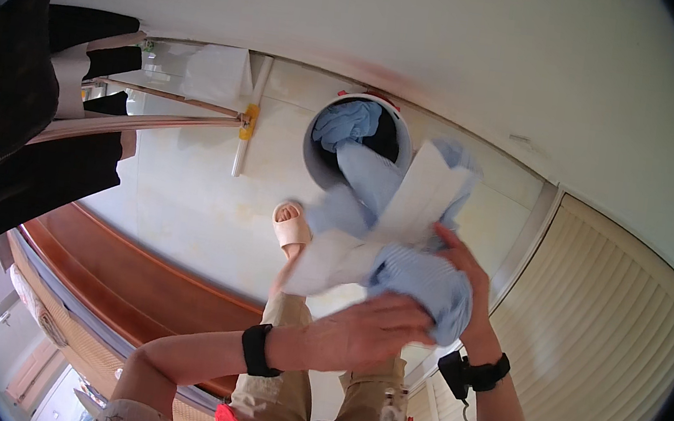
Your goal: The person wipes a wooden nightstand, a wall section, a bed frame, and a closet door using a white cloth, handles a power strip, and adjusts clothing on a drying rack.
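A light blue and white striped garment (421, 280), partly blurred, is bunched up in front of me. My left hand (362, 333) presses its fingers around the lower end of the bunch, while my right hand (470, 279) is curled round its right side. The far part of the garment reaches up to a round bucket (319, 166) on the floor and hangs over its near right rim. Inside the bucket lie a blue cloth (348, 123) and something dark. Black bands circle both my wrists, and the right one carries a small black box.
A folding rack (155, 118) with dark clothes (8, 111) stands at the left. Below it runs a reddish-brown wooden bed frame (120, 260). A wall rises behind the bucket. At the right is a cream louvred door (593, 318). My sandalled foot (291, 226) stands close to the bucket.
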### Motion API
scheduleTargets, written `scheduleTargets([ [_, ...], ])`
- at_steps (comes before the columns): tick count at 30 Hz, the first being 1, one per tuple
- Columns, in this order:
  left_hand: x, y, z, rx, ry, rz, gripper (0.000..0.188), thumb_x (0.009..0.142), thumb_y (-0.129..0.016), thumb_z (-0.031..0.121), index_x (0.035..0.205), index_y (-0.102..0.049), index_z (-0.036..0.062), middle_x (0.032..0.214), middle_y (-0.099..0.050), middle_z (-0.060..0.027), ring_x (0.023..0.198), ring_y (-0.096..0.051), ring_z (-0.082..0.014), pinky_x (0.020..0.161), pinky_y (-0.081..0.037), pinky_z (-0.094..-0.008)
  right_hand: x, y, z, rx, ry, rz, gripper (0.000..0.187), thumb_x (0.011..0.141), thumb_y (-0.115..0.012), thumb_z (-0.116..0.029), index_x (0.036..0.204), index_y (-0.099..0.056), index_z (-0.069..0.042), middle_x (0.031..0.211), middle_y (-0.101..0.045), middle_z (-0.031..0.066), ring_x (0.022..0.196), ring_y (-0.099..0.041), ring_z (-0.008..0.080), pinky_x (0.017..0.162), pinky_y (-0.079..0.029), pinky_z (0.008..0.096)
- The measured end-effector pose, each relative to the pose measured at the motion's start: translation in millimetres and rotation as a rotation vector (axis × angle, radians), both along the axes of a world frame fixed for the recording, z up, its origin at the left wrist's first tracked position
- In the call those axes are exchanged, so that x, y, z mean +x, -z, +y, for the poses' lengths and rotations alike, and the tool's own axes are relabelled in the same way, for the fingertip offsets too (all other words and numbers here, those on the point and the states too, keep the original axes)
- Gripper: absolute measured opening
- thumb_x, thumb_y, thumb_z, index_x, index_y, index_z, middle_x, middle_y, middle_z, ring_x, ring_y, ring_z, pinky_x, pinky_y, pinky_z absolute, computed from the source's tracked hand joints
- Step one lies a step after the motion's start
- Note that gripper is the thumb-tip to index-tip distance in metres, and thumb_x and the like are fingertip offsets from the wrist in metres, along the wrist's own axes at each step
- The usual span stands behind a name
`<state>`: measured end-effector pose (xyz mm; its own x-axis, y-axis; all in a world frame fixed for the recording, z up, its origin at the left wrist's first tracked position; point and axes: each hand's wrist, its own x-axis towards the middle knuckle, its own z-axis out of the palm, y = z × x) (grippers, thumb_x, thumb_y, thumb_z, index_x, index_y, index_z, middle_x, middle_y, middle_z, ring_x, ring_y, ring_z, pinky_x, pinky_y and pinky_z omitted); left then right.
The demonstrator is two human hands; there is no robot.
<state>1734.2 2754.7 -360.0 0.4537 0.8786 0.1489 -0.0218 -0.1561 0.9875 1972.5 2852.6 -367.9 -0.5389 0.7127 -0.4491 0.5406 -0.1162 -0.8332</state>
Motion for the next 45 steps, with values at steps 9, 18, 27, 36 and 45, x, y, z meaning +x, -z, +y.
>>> scheduleTargets([
  [9,10,41,39,-0.003,-0.093,0.090,0.083,0.087,-0.071,0.007,0.162,-0.039,0.0207,0.169,-0.035,-0.0178,0.151,-0.041,-0.0371,0.120,-0.040,-0.0523,23,-52,-22,-0.367,0.587,0.314,0.053,0.096,-0.068,-0.009,0.146,-0.054,-0.007,0.148,-0.059,0.0129,0.129,-0.060,0.0263,0.109,-0.048,0.0370],
  [18,-47,182,55,0.129,-0.480,0.371,0.088,0.079,-0.068,-0.004,0.160,-0.046,0.0249,0.166,-0.038,-0.0165,0.142,-0.050,-0.0433,0.113,-0.048,-0.0482,-17,-19,-11,-0.487,0.684,0.307,0.048,0.103,-0.060,-0.010,0.149,-0.049,-0.006,0.141,-0.062,0.0097,0.121,-0.064,0.0229,0.104,-0.050,0.0346],
  [27,-98,338,35,-0.601,-0.704,0.391,0.112,0.081,-0.082,0.016,0.169,-0.013,0.0175,0.165,-0.035,-0.0223,0.147,-0.040,-0.0445,0.113,-0.043,-0.0587,-12,23,-24,-0.677,0.570,0.146,0.033,0.103,-0.060,-0.006,0.136,-0.057,-0.006,0.122,-0.070,0.0074,0.106,-0.066,0.0169,0.091,-0.051,0.0313],
  [36,-93,386,15,-1.175,-0.707,-0.196,0.093,0.083,-0.053,-0.010,0.163,-0.028,0.0298,0.148,-0.056,-0.0100,0.121,-0.067,-0.0333,0.085,-0.066,-0.0490,21,48,-30,-0.709,0.623,0.067,0.024,0.107,-0.060,-0.012,0.130,-0.062,-0.007,0.118,-0.072,0.0056,0.105,-0.067,0.0159,0.094,-0.052,0.0323],
  [45,85,388,98,-0.886,-0.457,0.133,0.080,0.086,-0.068,0.011,0.159,-0.037,0.0222,0.116,-0.072,-0.0188,0.101,-0.072,-0.0347,0.075,-0.062,-0.0448,101,62,-28,-0.723,0.674,-0.034,0.024,0.107,-0.062,-0.015,0.129,-0.063,-0.008,0.116,-0.074,0.0058,0.104,-0.069,0.0158,0.092,-0.053,0.0314],
])
